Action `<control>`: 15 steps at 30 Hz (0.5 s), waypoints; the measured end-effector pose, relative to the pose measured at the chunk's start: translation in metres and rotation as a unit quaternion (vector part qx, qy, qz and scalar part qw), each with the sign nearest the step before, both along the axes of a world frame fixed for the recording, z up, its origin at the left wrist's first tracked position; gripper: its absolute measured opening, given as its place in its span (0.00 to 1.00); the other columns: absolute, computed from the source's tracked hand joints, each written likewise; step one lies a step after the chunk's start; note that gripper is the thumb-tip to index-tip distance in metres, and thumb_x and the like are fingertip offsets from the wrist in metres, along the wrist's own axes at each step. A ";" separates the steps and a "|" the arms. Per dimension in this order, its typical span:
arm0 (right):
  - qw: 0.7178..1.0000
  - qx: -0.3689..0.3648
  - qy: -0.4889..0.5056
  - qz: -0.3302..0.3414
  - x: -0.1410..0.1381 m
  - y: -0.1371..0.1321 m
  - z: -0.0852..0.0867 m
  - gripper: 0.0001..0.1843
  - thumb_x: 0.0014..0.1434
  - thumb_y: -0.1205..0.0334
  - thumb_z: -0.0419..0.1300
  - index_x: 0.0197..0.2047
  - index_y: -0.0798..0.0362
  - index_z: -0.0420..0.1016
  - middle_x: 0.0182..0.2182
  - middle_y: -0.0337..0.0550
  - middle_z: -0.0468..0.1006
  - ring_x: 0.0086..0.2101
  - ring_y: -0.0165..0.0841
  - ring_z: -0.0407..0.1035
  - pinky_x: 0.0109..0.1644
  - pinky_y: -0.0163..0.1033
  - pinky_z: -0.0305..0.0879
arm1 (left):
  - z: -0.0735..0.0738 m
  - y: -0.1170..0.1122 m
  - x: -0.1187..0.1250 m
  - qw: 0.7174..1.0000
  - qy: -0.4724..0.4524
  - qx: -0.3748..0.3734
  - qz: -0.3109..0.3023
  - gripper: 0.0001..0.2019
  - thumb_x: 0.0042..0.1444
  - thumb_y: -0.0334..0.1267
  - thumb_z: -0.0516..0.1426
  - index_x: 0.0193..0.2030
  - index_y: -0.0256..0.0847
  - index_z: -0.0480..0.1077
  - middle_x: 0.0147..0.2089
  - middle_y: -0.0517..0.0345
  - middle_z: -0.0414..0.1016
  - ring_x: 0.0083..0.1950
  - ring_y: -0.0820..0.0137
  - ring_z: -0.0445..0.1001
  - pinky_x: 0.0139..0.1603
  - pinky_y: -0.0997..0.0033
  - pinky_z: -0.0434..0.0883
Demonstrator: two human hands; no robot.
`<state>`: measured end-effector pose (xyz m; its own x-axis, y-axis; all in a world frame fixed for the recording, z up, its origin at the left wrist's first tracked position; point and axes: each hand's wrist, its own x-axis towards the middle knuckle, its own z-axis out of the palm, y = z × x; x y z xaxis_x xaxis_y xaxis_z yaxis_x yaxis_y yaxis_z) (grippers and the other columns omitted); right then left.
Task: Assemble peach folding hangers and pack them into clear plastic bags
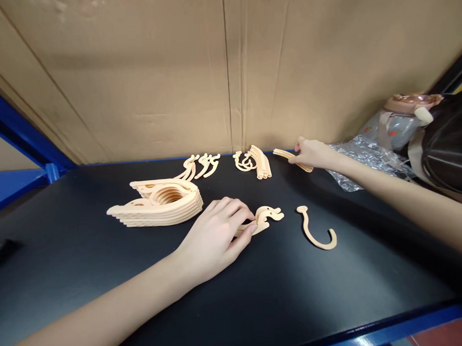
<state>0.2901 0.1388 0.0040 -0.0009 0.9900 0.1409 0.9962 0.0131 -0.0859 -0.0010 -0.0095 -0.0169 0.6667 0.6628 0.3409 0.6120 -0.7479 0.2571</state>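
Observation:
My left hand [221, 227] is closed around a cream plastic hanger piece [266, 217] low over the black tabletop; its curved, notched end sticks out past my fingertips and the rest is hidden by the hand. At the back right, my right hand [314, 153] pinches a slim, slightly curved cream bar [284, 154], one of what looks like a pair. A single hanger hook [318, 235] lies flat to the right of my left hand. Left of that hand sits a neat stack of folded hangers [159, 209].
Along the back lie curved hanger arms [200, 166], several hooks [245, 161] and a bundle of curved bars [261, 162]. A cardboard wall [165, 74] rises behind. On the right are crumpled clear plastic [349, 162], a strapped bottle [399, 122] and a dark bag [449, 143].

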 end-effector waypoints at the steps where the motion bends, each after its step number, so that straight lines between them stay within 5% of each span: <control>1: 1.000 0.009 0.008 0.000 0.001 -0.003 0.003 0.18 0.50 0.50 0.60 0.40 0.53 0.66 0.31 0.45 0.77 0.30 0.40 0.71 0.29 0.39 0.58 | 0.000 0.000 0.000 1.000 0.001 0.003 0.001 0.09 0.68 0.36 0.51 0.44 0.37 0.71 0.44 0.55 0.74 0.44 0.65 0.69 0.44 0.61 0.65; 5: 0.997 0.056 0.040 0.023 -0.004 -0.025 0.017 0.16 0.51 0.52 0.59 0.40 0.51 0.62 0.31 0.41 0.76 0.28 0.35 0.69 0.31 0.38 0.59 | -0.002 0.001 0.000 1.000 -0.009 0.018 0.017 0.09 0.67 0.37 0.51 0.43 0.38 0.71 0.44 0.55 0.75 0.45 0.64 0.70 0.44 0.61 0.65; 8: 0.984 0.090 0.085 0.132 -0.019 -0.049 0.022 0.15 0.49 0.57 0.60 0.37 0.49 0.60 0.29 0.37 0.74 0.26 0.32 0.67 0.31 0.37 0.58 | -0.001 0.001 0.000 0.998 -0.017 0.026 0.049 0.10 0.67 0.36 0.50 0.42 0.39 0.71 0.43 0.56 0.76 0.44 0.64 0.69 0.43 0.62 0.65; 12: 0.953 0.044 0.086 0.288 -0.040 -0.072 0.012 0.14 0.48 0.59 0.60 0.36 0.49 0.59 0.31 0.36 0.72 0.28 0.32 0.66 0.33 0.36 0.57 | 0.000 0.002 0.000 0.997 -0.005 0.022 0.070 0.11 0.68 0.36 0.48 0.38 0.39 0.71 0.38 0.56 0.75 0.40 0.64 0.68 0.38 0.63 0.64; 15: 0.938 0.008 0.079 0.339 -0.050 -0.078 0.001 0.12 0.49 0.61 0.59 0.36 0.49 0.58 0.32 0.37 0.71 0.29 0.32 0.64 0.33 0.36 0.57 | 0.001 0.001 0.001 0.998 -0.003 0.016 0.063 0.11 0.67 0.35 0.49 0.36 0.39 0.70 0.37 0.56 0.75 0.39 0.64 0.68 0.38 0.64 0.64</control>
<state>0.2397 0.0611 0.0051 -0.6063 0.7676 0.2079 0.7336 0.6408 -0.2264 -0.0005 -0.0081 -0.0162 0.5758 0.7306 0.3670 0.7005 -0.6723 0.2393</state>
